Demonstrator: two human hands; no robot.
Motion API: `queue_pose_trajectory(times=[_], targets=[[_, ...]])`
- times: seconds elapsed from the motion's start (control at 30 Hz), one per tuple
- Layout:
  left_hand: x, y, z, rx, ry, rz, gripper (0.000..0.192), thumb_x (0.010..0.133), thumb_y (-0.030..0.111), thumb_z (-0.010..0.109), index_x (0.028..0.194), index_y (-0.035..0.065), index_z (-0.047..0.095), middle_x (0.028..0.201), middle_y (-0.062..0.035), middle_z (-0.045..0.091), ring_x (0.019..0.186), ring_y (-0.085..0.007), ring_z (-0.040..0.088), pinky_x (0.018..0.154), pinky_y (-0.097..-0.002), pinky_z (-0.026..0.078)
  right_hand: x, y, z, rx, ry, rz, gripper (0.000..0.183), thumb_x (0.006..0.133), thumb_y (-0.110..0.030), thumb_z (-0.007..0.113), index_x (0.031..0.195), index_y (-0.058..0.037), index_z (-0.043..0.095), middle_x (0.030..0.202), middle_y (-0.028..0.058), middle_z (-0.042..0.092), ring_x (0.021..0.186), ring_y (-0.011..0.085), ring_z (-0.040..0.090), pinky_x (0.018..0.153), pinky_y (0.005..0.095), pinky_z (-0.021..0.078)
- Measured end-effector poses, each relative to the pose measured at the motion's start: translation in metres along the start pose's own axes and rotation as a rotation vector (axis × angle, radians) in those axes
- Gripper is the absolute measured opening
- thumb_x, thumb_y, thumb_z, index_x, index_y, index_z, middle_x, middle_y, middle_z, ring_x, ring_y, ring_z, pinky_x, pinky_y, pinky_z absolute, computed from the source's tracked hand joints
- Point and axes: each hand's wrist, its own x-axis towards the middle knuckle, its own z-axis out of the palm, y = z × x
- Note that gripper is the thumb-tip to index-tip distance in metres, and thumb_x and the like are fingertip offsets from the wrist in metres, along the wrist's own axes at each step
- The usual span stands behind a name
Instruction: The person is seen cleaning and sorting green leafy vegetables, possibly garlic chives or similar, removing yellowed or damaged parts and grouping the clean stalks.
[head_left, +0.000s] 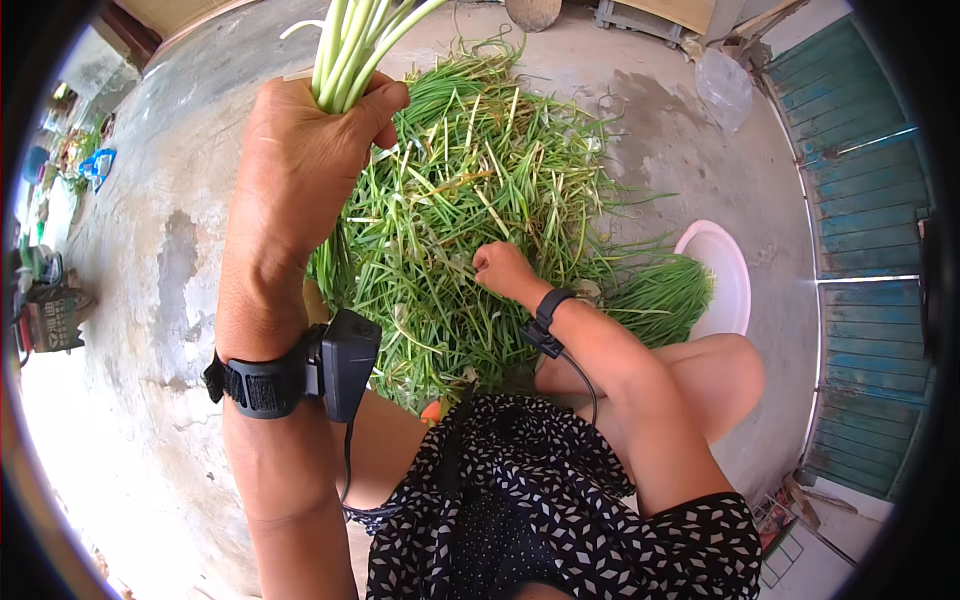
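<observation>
My left hand (322, 142) is raised at the upper left, closed around a bunch of pale green stalks (352, 52) whose upper ends run out of the picture. Below and beyond it, a large heap of long green leaves and stalks (450, 225) lies on the floor, with pale and yellowed pieces among it. Over the middle of this heap is my right hand (506, 270), fingers curled; whether a leaf is between its fingertips cannot be told. A neat bundle of green stalks (660, 300) rests to the right, its pale ends over a pinkish-white plastic basin (739, 277).
Concrete floor (172, 225) surrounds the heap. Teal slatted doors (862, 225) stand at the right, with a clear plastic bag (724, 90) near their far end. A round wooden piece (533, 11) lies beyond the heap. Wrist devices with cables are strapped to both forearms.
</observation>
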Motion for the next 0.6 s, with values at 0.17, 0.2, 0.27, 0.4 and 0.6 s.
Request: queue_pose_trajectory(times=[0.17, 0.2, 0.27, 0.4, 0.6], targets=[[0.001, -0.001, -0.006, 0.018, 0.009, -0.023, 0.019, 0.086, 0.019, 0.06, 0.088, 0.0011, 0.067, 0.063, 0.0015, 0.056, 0.052, -0.0025, 0.044, 0.046, -0.0178, 0.032, 0.0, -0.008, 0.034, -0.304, 0.059, 0.053, 0.005, 0.07, 0.0, 0.061, 0.067, -0.0021, 0.057, 0.07, 0.0164, 0.057, 0.065, 0.0344, 0.058, 0.058, 0.0424, 0.047], [0.001, -0.001, -0.01, 0.019, 0.011, -0.014, 0.019, 0.086, 0.019, 0.06, 0.088, 0.0012, 0.067, 0.063, 0.0015, 0.056, 0.052, -0.0026, 0.044, 0.046, -0.0179, 0.032, 0.004, -0.009, 0.029, -0.306, 0.058, 0.045, 0.005, 0.07, 0.0, 0.061, 0.067, -0.0021, 0.057, 0.07, 0.0164, 0.057, 0.065, 0.0344, 0.058, 0.058, 0.0424, 0.047], [0.002, -0.001, -0.01, 0.004, 0.014, -0.006, 0.019, 0.086, 0.019, 0.061, 0.088, 0.0013, 0.067, 0.063, 0.0015, 0.056, 0.052, -0.0026, 0.044, 0.046, -0.0179, 0.032, 0.009, -0.006, 0.002, -0.156, 0.004, -0.098, 0.003, 0.069, 0.001, 0.062, 0.071, -0.0007, 0.064, 0.07, 0.0172, 0.06, 0.065, 0.0337, 0.059, 0.057, 0.0389, 0.0485], [-0.002, 0.003, -0.012, -0.042, 0.012, -0.008, 0.018, 0.085, 0.019, 0.061, 0.088, 0.0021, 0.067, 0.063, 0.0015, 0.057, 0.052, -0.0026, 0.044, 0.046, -0.0182, 0.033, 0.022, -0.056, -0.101, 0.409, -0.105, 0.059, 0.01, 0.071, -0.003, 0.07, 0.08, -0.0007, 0.066, 0.07, 0.0051, 0.064, 0.062, 0.0139, 0.06, 0.056, 0.0275, 0.0488], [-0.004, 0.002, 0.001, -0.11, -0.055, -0.043, 0.013, 0.082, 0.017, 0.065, 0.082, 0.0035, 0.066, 0.059, 0.0009, 0.058, 0.05, -0.0044, 0.046, 0.046, -0.0206, 0.035, -0.003, -0.149, -0.23, 0.772, -0.126, -0.045, 0.015, 0.077, -0.008, 0.069, 0.086, 0.0007, 0.061, 0.074, 0.0038, 0.061, 0.063, 0.012, 0.059, 0.059, 0.0237, 0.05]])
